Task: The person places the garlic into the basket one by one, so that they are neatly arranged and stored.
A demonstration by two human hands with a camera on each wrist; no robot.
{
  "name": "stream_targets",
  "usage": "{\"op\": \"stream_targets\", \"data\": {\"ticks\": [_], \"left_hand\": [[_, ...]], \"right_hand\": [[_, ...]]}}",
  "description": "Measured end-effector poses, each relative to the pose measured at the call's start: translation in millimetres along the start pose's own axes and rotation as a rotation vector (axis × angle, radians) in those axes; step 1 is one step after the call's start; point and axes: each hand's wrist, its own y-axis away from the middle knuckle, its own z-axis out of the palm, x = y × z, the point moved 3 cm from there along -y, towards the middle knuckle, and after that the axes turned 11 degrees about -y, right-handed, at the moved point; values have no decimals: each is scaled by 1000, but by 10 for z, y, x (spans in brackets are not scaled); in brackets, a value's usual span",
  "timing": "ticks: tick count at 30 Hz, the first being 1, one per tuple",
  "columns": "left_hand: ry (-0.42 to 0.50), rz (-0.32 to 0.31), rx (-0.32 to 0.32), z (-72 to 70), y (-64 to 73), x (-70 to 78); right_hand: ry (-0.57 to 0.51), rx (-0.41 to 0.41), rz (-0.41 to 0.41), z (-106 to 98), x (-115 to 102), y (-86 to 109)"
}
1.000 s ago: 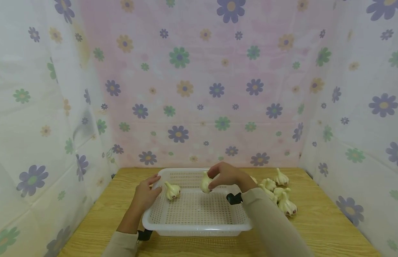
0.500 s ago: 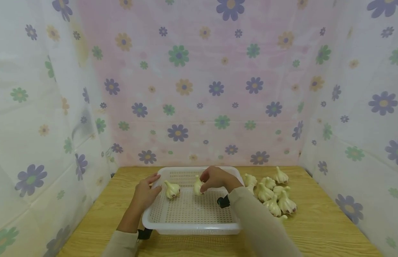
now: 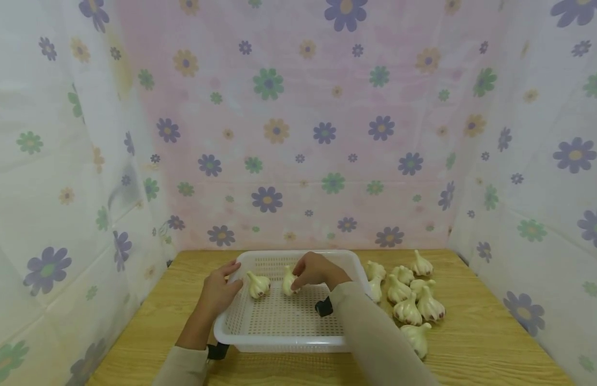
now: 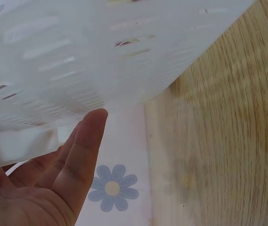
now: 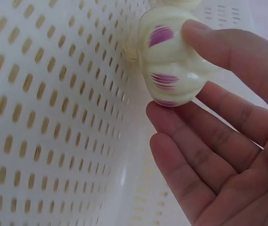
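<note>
In the head view my right hand (image 3: pixel 315 269) holds a garlic bulb (image 3: pixel 289 281) inside the white plastic basket (image 3: pixel 289 341). The right wrist view shows the thumb and fingertips pinching this purple-streaked bulb (image 5: pixel 164 61), its root end toward the perforated basket floor (image 5: pixel 44 103). Another garlic bulb (image 3: pixel 258 286) lies in the basket to the left. My left hand (image 3: pixel 218 291) grips the basket's left rim. Seen from the left wrist, its fingers (image 4: pixel 84 150) reach along the basket's outer wall (image 4: pixel 86 52); the thumb is hidden there.
Several garlic bulbs (image 3: pixel 408 310) lie in a loose group on the wooden table (image 3: pixel 477 332), right of the basket and beside my right forearm. Flower-printed sheeting (image 3: pixel 298 177) hangs behind the table and along both sides.
My right hand has carried its garlic bulb leftward and slightly down in the basket, toward the other bulb. More of the group on the right shows now. The left hand stays in place.
</note>
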Motion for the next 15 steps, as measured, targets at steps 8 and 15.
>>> {"op": "stream_targets", "data": {"ticks": [8,15], "left_hand": [[1,-4,-8,-1,5,5],[-12,5,4,-3,-8,1]], "right_hand": [[-30,6,-4,89,-15,-81],[-28,17,-11,133,-43,-105]]}}
